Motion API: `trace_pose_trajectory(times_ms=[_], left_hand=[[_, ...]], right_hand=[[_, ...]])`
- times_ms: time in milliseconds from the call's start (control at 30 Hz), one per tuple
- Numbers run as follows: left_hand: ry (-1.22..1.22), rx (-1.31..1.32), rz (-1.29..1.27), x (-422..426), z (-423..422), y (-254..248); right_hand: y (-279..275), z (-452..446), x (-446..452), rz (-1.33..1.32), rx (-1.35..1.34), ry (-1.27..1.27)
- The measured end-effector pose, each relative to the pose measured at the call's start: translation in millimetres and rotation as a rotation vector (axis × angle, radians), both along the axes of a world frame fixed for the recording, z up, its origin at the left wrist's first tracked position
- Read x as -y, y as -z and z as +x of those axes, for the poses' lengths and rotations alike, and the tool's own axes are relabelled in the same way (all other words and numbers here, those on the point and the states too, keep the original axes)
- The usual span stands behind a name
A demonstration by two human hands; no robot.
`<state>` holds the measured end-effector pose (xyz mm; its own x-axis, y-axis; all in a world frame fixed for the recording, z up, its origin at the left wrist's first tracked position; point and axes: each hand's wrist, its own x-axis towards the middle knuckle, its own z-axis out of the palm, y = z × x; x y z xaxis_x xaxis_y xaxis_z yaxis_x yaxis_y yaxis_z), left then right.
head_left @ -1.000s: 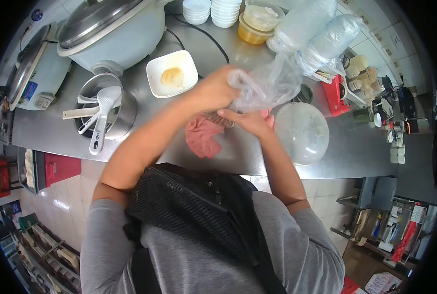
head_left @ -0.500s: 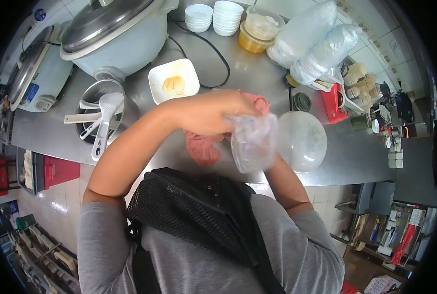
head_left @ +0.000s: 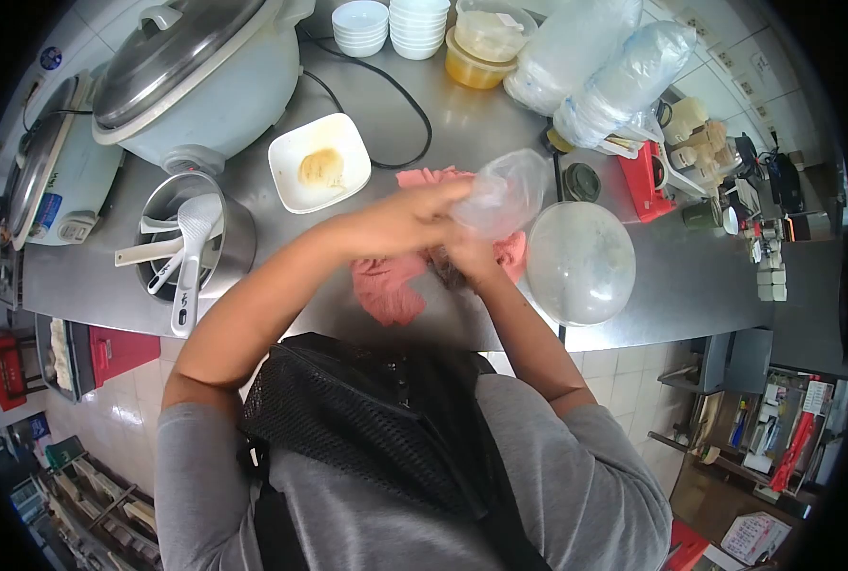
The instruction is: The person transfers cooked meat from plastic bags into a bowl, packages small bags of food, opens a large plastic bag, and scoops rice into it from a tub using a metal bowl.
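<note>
My left hand (head_left: 400, 224) reaches in from the left, its fingers closed on a clear plastic bag (head_left: 508, 195) that sticks out to the right. My right hand (head_left: 467, 252) is up against my left hand at the near end of the bag; its fingers are mostly hidden and blurred. Under both hands a crumpled pink cloth (head_left: 386, 290) lies on the steel counter. Something dark brown (head_left: 448, 268) shows beside my right wrist, too covered to name. Just right of my hands is a translucent round dome-like lid or bowl (head_left: 584, 264).
A stained white square bowl (head_left: 319, 164) sits behind my left forearm. At left are a metal pot (head_left: 238, 228) of scoops and a large rice cooker (head_left: 205, 114). Stacked white bowls (head_left: 417, 27), a tub of yellow contents (head_left: 474, 68) and bagged plastic stacks (head_left: 624, 86) stand at the back.
The plastic bag has swung from hanging down near me to pointing up and away over the counter. My right hand has come into sight beside my left. The view has shifted slightly.
</note>
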<state>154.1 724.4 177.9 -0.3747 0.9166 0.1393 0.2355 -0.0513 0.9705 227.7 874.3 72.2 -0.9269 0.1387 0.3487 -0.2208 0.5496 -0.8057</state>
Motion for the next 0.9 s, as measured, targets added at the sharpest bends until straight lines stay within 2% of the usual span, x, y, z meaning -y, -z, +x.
trace_pose_trajectory(times_ms=[33,67,133,200,267,300,400,467,500,567,600,667,700,767,800,900], left_hand=[[0.032,-0.343,-0.122,-1,-1,3],[0.069,-0.686,-0.243,-3,-4,7],[0.087,-1.152,-0.302,-7,-13,21],[0.046,-1.396,-0.171,-4,-29,46],[0.061,-1.286,-0.306,9,-38,57],[0.065,-1.231,-0.370,16,-41,59],[0.010,-0.850,-0.521,44,-31,41],[-0.044,-0.179,-0.320,54,-22,36],[-0.064,0.156,-0.218,60,-16,33],[-0.011,0.489,0.002,64,24,-5],[0.016,0.659,0.112,60,40,-18],[0.319,0.864,0.216,47,50,-16],[0.476,0.963,0.262,42,52,-11],[0.435,0.944,0.226,30,33,2],[0.424,0.922,0.213,27,15,2],[0.413,0.854,0.168,12,-35,-1]], right_hand=[[7,-3,-1,0.056,-0.113,-0.009],[15,0,-4,-0.191,0.132,-0.074],[-10,7,0,-0.081,0.112,-0.056],[-15,7,-4,0.054,0.163,-0.097],[-5,4,-24,0.209,0.298,-0.198],[-7,8,-30,0.292,0.220,-0.193],[-29,11,-46,0.514,-0.015,-0.154],[-60,6,-47,0.605,-0.156,-0.103],[-77,2,-44,0.557,-0.153,-0.054],[-115,-5,-33,0.459,-0.144,0.049],[-137,-6,-22,0.211,-0.155,0.043],[-179,-4,2,-0.283,-0.182,0.028],[-195,6,11,-0.432,-0.102,-0.004],[-214,28,26,-0.731,0.053,-0.064],[-206,36,19,-0.691,0.218,-0.023],[-179,64,6,-0.350,0.091,-0.084]])
